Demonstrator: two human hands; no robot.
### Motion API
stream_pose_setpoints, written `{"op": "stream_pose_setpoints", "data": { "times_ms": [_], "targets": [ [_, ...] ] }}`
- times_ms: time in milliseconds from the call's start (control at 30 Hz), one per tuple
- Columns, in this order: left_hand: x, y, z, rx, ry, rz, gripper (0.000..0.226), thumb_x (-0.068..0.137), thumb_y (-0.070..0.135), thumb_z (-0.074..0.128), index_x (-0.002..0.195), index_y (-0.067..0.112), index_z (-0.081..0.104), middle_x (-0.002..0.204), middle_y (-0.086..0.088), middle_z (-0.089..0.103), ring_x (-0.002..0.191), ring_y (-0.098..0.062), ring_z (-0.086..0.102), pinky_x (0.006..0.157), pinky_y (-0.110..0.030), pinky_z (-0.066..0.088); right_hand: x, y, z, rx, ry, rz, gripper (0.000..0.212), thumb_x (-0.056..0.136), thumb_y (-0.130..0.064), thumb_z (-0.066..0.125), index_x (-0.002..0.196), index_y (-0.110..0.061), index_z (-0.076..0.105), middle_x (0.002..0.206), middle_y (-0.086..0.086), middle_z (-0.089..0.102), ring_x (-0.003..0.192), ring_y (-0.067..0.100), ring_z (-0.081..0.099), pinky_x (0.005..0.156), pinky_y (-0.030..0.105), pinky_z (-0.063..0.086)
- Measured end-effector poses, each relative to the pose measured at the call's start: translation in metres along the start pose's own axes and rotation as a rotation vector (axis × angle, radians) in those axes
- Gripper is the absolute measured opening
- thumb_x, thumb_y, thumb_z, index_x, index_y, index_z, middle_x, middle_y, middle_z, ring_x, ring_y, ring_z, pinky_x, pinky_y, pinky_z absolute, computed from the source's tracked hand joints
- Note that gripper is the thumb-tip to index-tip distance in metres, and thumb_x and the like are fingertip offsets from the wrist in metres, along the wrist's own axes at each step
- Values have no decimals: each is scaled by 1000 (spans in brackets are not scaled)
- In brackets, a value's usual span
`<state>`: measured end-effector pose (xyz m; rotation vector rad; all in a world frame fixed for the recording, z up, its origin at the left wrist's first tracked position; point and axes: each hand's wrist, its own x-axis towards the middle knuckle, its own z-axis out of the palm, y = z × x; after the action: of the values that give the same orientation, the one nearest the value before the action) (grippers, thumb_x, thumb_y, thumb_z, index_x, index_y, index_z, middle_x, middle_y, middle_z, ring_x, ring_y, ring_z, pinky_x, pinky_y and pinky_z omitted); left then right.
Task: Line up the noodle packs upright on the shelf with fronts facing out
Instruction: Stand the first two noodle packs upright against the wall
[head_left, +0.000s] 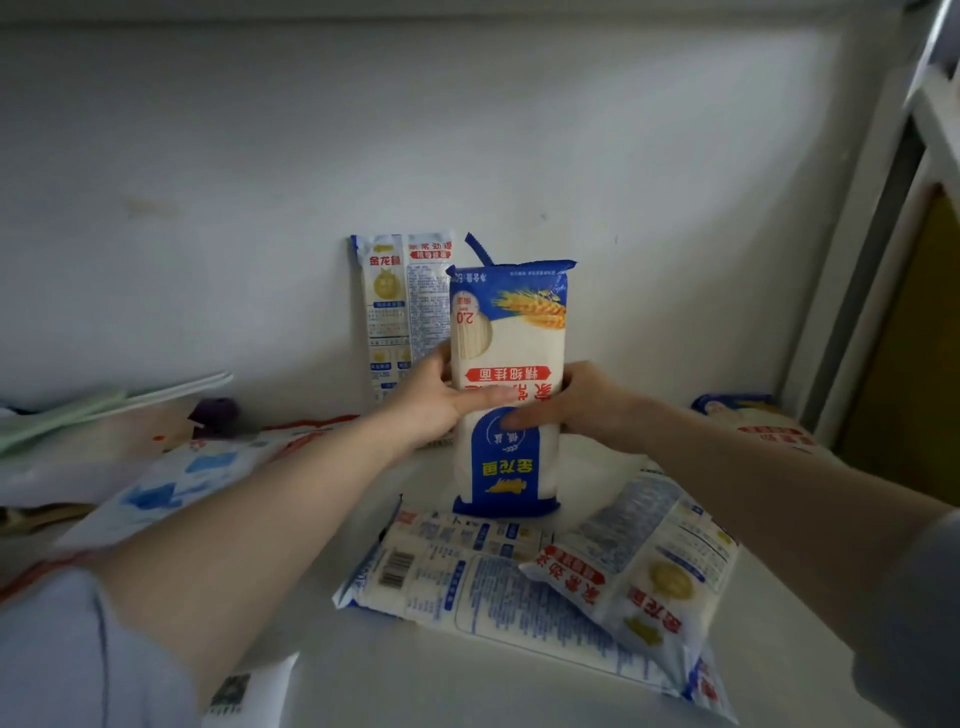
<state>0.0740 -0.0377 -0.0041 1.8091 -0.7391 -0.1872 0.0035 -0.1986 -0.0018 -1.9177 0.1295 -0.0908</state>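
Note:
A blue and white noodle pack stands on end in the middle of the white shelf, front toward me with its print upside down. My left hand grips its left side and my right hand grips its right side. Behind it another noodle pack leans upright against the back wall, its back label facing out. Two packs lie flat in front: one back-up, and one resting across it.
More packs lie flat at the left and at the far right. A pile of plastic bags and a purple object sit at the left. A white upright post bounds the shelf on the right.

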Motion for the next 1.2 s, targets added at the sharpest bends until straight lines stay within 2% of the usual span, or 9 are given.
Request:
{"op": "stream_pose_setpoints", "data": {
  "times_ms": [100,233,333,567,700,900,1000,1100,1200],
  "targets": [
    [5,21,-6,-8,13,-16,57,69,38,75,121,22,57,111,4,67,101,-16,64,88,-35,51,3,-22,-12,89,11,-85,30,72,-5,75,99,-10,64,96,5,71,88,21,69,76,34,57],
    [9,44,-11,-45,31,-3,30,72,40,74,97,26,64,95,6,72,88,-12,68,74,-27,49,2,-46,-25,104,-13,-130,44,63,-16,77,103,-7,65,99,7,72,90,24,69,80,35,56],
    [12,53,-15,-42,63,35,22,74,40,74,90,29,66,95,8,70,93,-11,64,78,-25,46,0,-57,-32,61,-37,-156,46,68,-21,75,111,-8,65,105,7,71,94,22,69,80,33,57],
    [17,59,-22,-68,115,56,26,75,39,74,95,23,69,99,1,72,97,-17,66,97,-38,48,-3,-69,-34,35,-35,-151,37,85,-26,65,118,-10,62,111,5,69,99,21,68,82,31,56],
    [17,56,-18,-147,116,41,21,79,41,70,91,24,68,99,-1,73,94,-18,68,94,-39,50,0,-68,-32,85,21,-120,44,86,-37,62,115,-5,61,109,8,69,94,20,68,81,29,57],
    [8,47,-10,-233,80,-58,35,84,58,54,96,27,64,95,2,74,90,-18,69,86,-39,53,-1,-54,-24,134,36,-84,45,82,-48,59,105,-10,62,102,4,71,94,19,68,84,32,55],
    [-5,27,-8,-74,-39,-86,26,79,45,65,100,32,59,104,6,68,97,-15,65,91,-38,51,-4,-36,-22,-14,-72,-25,48,72,-30,71,112,-7,60,107,7,70,100,23,67,88,38,54],
    [-13,-3,-4,29,-157,-202,50,72,12,77,116,22,56,114,2,66,106,-18,62,92,-40,52,-6,-11,-16,-159,-149,112,46,74,0,74,116,-9,58,113,3,67,105,21,64,85,34,56],
    [-19,-31,0,121,-219,-252,71,71,-5,74,132,18,45,127,-4,59,114,-20,57,93,-38,52,-8,14,-4,-184,-123,174,55,72,1,76,121,-10,54,121,4,63,108,20,62,85,33,56]
  ]
}}
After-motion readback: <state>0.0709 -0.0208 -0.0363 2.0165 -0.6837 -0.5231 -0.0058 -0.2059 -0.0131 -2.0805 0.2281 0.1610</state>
